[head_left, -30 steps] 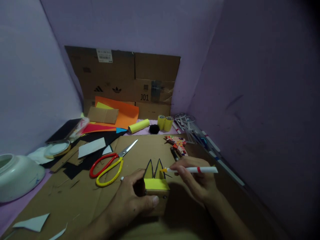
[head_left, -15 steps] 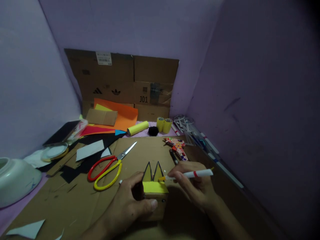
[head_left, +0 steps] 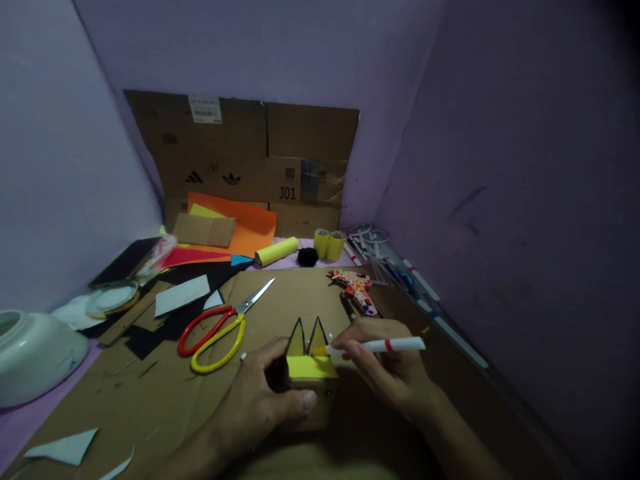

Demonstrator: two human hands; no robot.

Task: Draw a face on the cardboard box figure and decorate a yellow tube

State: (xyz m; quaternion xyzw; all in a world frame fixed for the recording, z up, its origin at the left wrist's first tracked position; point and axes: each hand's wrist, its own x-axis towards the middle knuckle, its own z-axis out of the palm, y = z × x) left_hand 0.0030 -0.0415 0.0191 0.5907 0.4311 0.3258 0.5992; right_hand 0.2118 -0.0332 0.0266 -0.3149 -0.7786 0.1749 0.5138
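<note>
My left hand (head_left: 267, 393) is closed around the left side of a small cardboard box (head_left: 315, 410) with a yellow top. Two pointed ears (head_left: 296, 339), yellowish with dark outlines, stand up at the back of that top. Between the fingers of my right hand (head_left: 387, 367) is a white marker (head_left: 400, 345) with a red band and a yellow tip. The tip is at the base of the right ear; whether it touches the surface I cannot tell. Left of the box lie scissors (head_left: 240, 313) with one red and one yellow handle, blades spread.
Behind my right hand lies a patterned paper piece (head_left: 357, 288). Yellow rolls (head_left: 277, 251) and a black fuzzy ball (head_left: 307, 257) are farther back. A white bowl (head_left: 43, 360) stands at left, near paper scraps (head_left: 65, 447). Several markers (head_left: 457, 340) line the right wall.
The marker tip has shifted slightly left along the base of the right ear. The left hand keeps its hold on the box. The whole view has moved a little.
</note>
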